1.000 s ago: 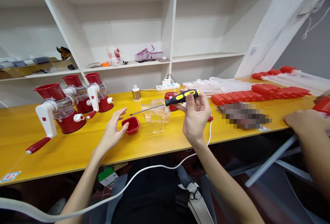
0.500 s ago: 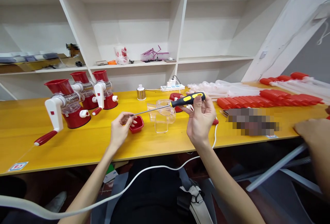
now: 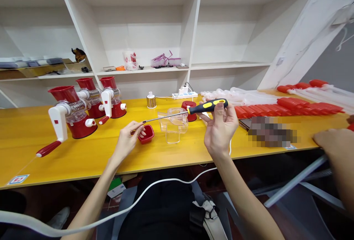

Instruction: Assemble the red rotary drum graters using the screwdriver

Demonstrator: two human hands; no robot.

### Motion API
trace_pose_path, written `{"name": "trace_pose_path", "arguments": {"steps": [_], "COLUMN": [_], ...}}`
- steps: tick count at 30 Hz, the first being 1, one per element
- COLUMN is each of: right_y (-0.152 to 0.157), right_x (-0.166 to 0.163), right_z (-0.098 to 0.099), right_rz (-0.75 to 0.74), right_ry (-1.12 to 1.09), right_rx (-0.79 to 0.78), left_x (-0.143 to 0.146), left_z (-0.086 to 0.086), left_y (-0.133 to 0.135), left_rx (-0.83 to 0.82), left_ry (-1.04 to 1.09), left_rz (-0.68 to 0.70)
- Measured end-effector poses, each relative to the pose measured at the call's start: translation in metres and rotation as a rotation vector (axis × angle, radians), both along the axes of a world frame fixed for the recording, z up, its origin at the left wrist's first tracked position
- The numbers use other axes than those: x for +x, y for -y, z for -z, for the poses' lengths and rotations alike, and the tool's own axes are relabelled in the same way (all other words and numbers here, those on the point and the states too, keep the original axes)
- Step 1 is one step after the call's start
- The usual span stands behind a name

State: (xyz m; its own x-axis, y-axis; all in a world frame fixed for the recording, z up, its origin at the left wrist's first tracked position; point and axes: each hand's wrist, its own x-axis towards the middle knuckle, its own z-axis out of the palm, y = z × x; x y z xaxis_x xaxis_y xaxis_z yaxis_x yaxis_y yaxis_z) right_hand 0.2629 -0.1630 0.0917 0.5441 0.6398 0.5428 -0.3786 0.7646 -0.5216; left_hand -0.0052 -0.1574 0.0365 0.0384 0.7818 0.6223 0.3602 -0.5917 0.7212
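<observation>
A screwdriver (image 3: pixel 206 106) with a black and yellow handle is held by my right hand (image 3: pixel 221 131), its fingers closed round the handle. Its thin shaft points left, slightly downward. At the tip, my left hand (image 3: pixel 129 136) has thumb and forefinger pinched together; anything small between them is too hard to make out. Below those fingers, a small red square plastic cup (image 3: pixel 146 134) stands on the yellow table. Behind the shaft is a clear plastic grinder housing (image 3: pixel 173 136), with a red base (image 3: pixel 188 110) farther back. A metal grater drum (image 3: pixel 151 101) stands behind.
Assembled red and white rotary graters (image 3: pixel 80 124) stand at the left. A power strip (image 3: pixel 184 95) lies at the back. Red-capped translucent tubes (image 3: pixel 260 111) are piled right, near a blurred-out item (image 3: pixel 272 132). A white cable (image 3: pixel 155 183) crosses before me. Another person's hand (image 3: pixel 332 136) is far right.
My right hand and the screwdriver have shifted a little to the right. The screwdriver's tip has drawn back to the fingertips of my left hand, which has barely moved.
</observation>
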Motion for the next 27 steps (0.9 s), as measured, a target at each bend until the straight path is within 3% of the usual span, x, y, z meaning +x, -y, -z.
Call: {"name": "trace_pose_path", "arguments": {"steps": [10,27], "right_y": [0.006,0.010], "right_x": [0.008,0.004], "right_z": [-0.006,-0.008], "right_rz": [0.017,0.005], "right_ry": [-0.024,0.008], "right_rx": [0.019,0.026], "left_x": [0.008,0.002], "left_z": [-0.023,-0.024], "left_y": [0.019,0.017], "left_rx": [-0.181,-0.171], "left_ry": [0.266,0.253], "left_rz": [0.113,0.110]}}
